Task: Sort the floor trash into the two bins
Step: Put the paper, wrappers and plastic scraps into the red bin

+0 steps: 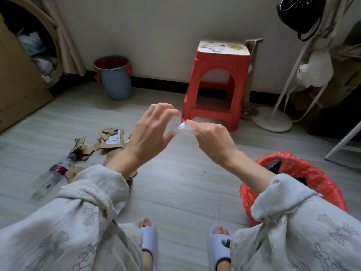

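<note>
Pinching a clear wrapper point(180, 129) in my right hand point(212, 136) above the floor, left hand point(151, 133) spread beside it. Next, I judge: drop it into the red bin point(312, 173).

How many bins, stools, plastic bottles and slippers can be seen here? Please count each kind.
Bins: 2, the blue-grey bin by the wall and the red-bagged bin near the right arm
Stools: 1, red stool
Plastic bottles: 1, clear bottle
Slippers: 2
Total: 6
</note>
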The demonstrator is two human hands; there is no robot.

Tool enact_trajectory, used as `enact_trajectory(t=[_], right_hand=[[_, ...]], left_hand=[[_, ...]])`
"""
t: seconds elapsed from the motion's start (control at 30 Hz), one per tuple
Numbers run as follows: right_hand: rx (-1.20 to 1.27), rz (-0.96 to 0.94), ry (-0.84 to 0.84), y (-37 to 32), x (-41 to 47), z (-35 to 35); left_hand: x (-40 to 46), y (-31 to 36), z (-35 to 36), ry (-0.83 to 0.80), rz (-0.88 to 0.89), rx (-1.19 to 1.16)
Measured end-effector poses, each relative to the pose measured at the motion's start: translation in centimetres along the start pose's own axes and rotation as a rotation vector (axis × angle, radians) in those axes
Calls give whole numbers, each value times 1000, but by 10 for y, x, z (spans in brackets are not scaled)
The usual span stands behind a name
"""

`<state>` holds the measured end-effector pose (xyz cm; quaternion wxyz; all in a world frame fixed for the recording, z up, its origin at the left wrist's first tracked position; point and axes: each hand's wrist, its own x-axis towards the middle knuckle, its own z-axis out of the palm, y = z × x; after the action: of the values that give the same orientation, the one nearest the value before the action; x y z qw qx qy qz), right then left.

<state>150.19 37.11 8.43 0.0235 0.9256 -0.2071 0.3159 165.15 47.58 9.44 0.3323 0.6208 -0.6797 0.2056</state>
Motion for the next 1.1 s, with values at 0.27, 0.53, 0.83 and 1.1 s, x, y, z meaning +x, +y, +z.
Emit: enact_trajectory(t=[0.27, 0.53, 0.83, 1.1], right_hand=[[104, 255, 149, -1, -1, -12], [593, 985, -121, -11, 9, -14], [703, 832, -50, 4, 0, -18], [634, 437, -18, -4, -9, -21]], left_hand=[[8, 17, 2, 35, 209, 125], [15, 25, 12, 41, 74, 243], [0, 15, 21, -187, 49, -147], [0, 3, 18, -217, -39, 114]])
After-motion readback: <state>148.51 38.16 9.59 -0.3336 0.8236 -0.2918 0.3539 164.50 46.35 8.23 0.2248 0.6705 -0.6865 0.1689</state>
